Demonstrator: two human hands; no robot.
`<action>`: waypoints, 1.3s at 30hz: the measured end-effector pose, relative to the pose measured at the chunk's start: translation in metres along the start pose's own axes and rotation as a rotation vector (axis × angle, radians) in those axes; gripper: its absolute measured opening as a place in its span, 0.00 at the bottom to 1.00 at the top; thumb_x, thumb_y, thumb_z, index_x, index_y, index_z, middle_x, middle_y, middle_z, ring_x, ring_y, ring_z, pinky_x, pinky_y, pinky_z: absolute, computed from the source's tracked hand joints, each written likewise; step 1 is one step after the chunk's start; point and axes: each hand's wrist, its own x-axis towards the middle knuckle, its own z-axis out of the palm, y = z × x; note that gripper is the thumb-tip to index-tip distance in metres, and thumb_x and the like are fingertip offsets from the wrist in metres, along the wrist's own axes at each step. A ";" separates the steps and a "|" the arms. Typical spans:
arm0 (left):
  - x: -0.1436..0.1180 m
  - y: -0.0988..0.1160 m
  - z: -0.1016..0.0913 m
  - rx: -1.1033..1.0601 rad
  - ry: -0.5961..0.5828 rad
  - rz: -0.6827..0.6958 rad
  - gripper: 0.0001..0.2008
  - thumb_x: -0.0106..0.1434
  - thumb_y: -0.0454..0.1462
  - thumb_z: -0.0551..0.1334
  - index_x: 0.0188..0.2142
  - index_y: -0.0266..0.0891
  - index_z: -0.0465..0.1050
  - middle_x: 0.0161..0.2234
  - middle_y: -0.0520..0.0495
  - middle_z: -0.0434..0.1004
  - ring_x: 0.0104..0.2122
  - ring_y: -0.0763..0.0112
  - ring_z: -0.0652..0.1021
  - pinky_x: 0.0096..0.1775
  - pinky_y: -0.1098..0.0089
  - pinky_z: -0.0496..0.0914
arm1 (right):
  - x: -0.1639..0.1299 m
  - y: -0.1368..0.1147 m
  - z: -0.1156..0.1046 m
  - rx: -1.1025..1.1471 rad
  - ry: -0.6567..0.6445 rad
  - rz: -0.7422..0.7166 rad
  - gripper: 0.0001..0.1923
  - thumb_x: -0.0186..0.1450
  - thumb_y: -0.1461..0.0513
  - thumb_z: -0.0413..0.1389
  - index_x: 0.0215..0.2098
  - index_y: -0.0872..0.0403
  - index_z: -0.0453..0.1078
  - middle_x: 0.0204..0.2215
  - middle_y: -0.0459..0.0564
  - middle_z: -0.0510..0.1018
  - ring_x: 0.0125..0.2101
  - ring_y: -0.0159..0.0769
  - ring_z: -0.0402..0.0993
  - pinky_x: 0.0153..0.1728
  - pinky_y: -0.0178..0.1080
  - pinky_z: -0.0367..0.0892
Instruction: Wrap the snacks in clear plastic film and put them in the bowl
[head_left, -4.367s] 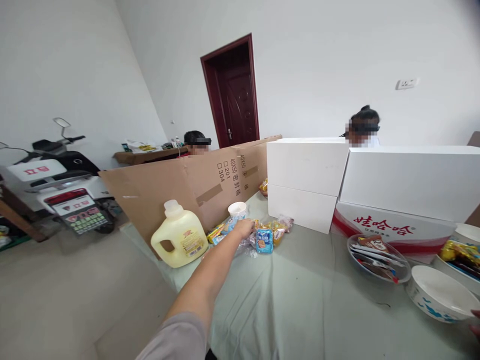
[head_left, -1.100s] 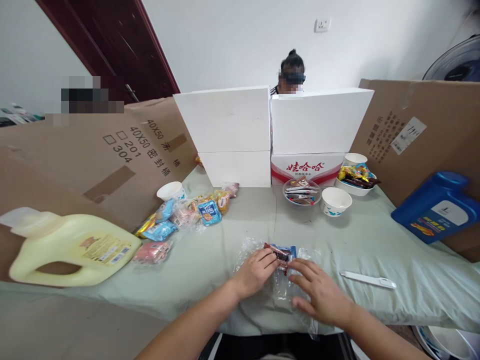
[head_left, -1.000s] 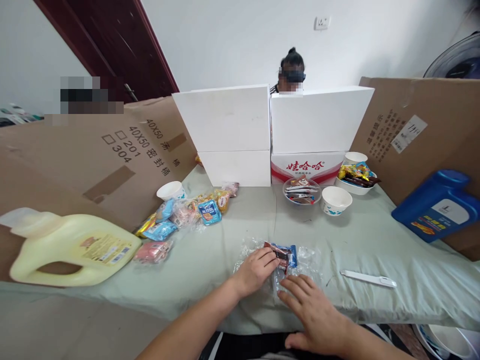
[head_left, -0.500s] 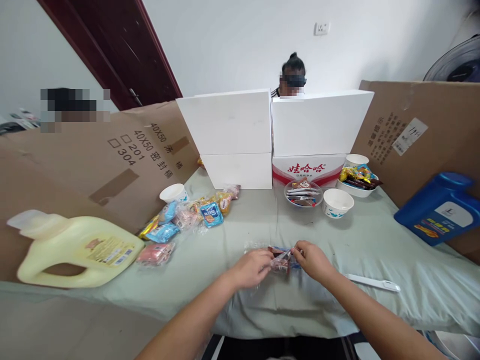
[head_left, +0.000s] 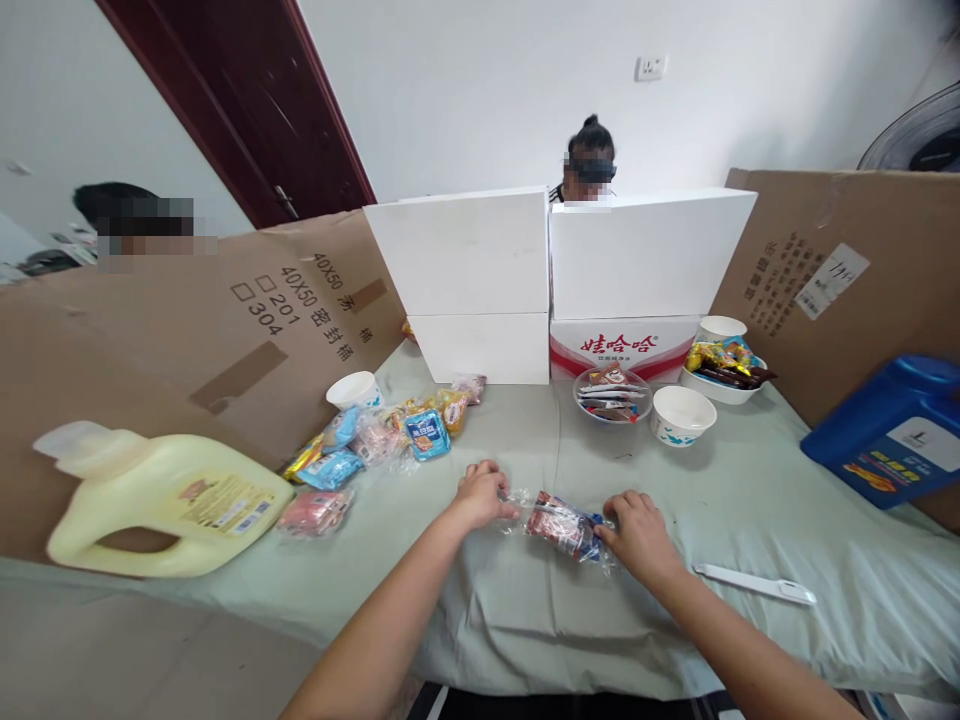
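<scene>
A clear plastic bag (head_left: pixel 559 524) with red-brown and blue snack packets in it lies on the cloth in front of me. My left hand (head_left: pixel 482 494) pinches the bag's loose left end, its fingers closed on the film. At the other end, my right hand (head_left: pixel 637 528) has thumb and fingers on the right side, beside the blue part. The film is stretched out flat between both hands. A slim white plastic tool (head_left: pixel 754 583) lies right of my right hand, apart from it.
Left are a pile of wrapped snacks (head_left: pixel 382 437), a white bowl (head_left: pixel 354 390) and a yellow jug (head_left: pixel 169 500). White boxes (head_left: pixel 480 255) stand ahead. Right are a clear bowl of packets (head_left: pixel 613 397), a paper bowl (head_left: pixel 683 416) and a blue bottle (head_left: pixel 885 430). Two people are behind the cardboard and boxes.
My hands have moved apart, the left one leftward and the right one slightly rightward. The bag, bunched between them before, now lies spread out with its packets showing.
</scene>
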 end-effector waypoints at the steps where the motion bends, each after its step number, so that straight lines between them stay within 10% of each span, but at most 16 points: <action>1: 0.000 -0.001 -0.003 0.012 -0.005 0.018 0.15 0.43 0.39 0.75 0.28 0.40 0.74 0.48 0.46 0.72 0.50 0.57 0.71 0.47 0.68 0.65 | 0.000 -0.001 0.000 -0.006 -0.008 0.001 0.07 0.61 0.60 0.59 0.36 0.54 0.73 0.39 0.54 0.74 0.45 0.45 0.67 0.46 0.41 0.59; 6: -0.019 0.026 -0.007 0.084 0.084 0.008 0.05 0.57 0.28 0.62 0.33 0.38 0.72 0.33 0.48 0.74 0.34 0.66 0.75 0.36 0.70 0.67 | 0.001 -0.009 0.003 -0.029 -0.068 0.024 0.05 0.63 0.65 0.52 0.32 0.54 0.70 0.36 0.52 0.75 0.38 0.39 0.71 0.38 0.36 0.59; 14: -0.068 0.120 0.044 0.192 0.237 0.389 0.08 0.60 0.27 0.56 0.35 0.37 0.72 0.37 0.42 0.74 0.40 0.58 0.74 0.43 0.61 0.70 | -0.004 -0.016 0.004 -0.043 -0.092 0.053 0.09 0.65 0.66 0.48 0.42 0.55 0.66 0.40 0.52 0.77 0.39 0.38 0.74 0.34 0.36 0.58; 21: -0.082 0.090 0.063 -0.086 0.457 0.615 0.14 0.59 0.32 0.60 0.46 0.38 0.70 0.45 0.42 0.74 0.52 0.51 0.68 0.54 0.45 0.64 | -0.038 0.014 -0.004 0.028 -0.091 0.055 0.07 0.63 0.58 0.54 0.30 0.54 0.67 0.33 0.53 0.77 0.39 0.44 0.72 0.39 0.40 0.61; 29: -0.074 0.072 0.087 -0.281 0.480 0.725 0.22 0.63 0.36 0.60 0.55 0.39 0.61 0.46 0.40 0.74 0.47 0.55 0.73 0.48 0.52 0.73 | -0.027 -0.026 0.010 0.819 -0.023 -0.014 0.05 0.60 0.63 0.49 0.33 0.52 0.65 0.26 0.45 0.74 0.27 0.34 0.71 0.29 0.35 0.67; 34: -0.071 0.057 0.099 -0.276 0.649 0.809 0.31 0.64 0.38 0.59 0.63 0.37 0.49 0.55 0.32 0.65 0.54 0.55 0.70 0.48 0.54 0.74 | -0.028 -0.045 0.007 0.663 0.009 -0.214 0.22 0.54 0.69 0.47 0.46 0.53 0.70 0.41 0.52 0.75 0.41 0.38 0.72 0.45 0.40 0.67; 39: -0.069 0.053 0.097 -0.231 0.570 0.807 0.21 0.66 0.33 0.55 0.59 0.38 0.60 0.52 0.36 0.70 0.52 0.57 0.72 0.52 0.55 0.71 | -0.035 -0.015 0.003 0.688 0.022 -0.162 0.19 0.58 0.64 0.48 0.46 0.52 0.70 0.41 0.52 0.75 0.38 0.37 0.73 0.43 0.40 0.69</action>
